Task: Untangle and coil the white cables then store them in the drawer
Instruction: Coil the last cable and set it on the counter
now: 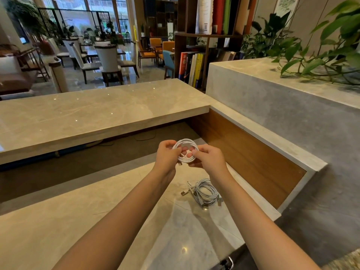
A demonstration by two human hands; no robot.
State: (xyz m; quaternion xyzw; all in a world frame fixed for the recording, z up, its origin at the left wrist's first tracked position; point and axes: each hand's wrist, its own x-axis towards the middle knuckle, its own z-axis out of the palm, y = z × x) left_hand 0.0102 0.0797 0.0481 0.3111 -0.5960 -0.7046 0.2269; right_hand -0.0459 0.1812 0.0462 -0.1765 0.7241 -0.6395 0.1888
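Both arms are stretched out in front of the person, and the two hands meet over the far edge of the marble desk (116,211). Between them is a small coil of white cable (186,140), wound into a neat ring and held up in the air, clear of the desk. The left hand (167,154) grips the ring's left side with curled fingers and thumb. The right hand (209,159) pinches the ring's right side, its fingertips showing through the middle of the loop. A short end with a plug hangs just under the left hand.

Below the right forearm, nearer the person than the hands, a second bundle of white cables (206,191) lies on the desk, loosely looped, with several plug ends sticking out to its left and right. Beyond the hands runs a higher stone counter (87,114), and to their right a wooden panel (243,158). Close to the person's body, under the right arm, a metal handle (228,263) shows at the desk's edge; I cannot tell what it belongs to.
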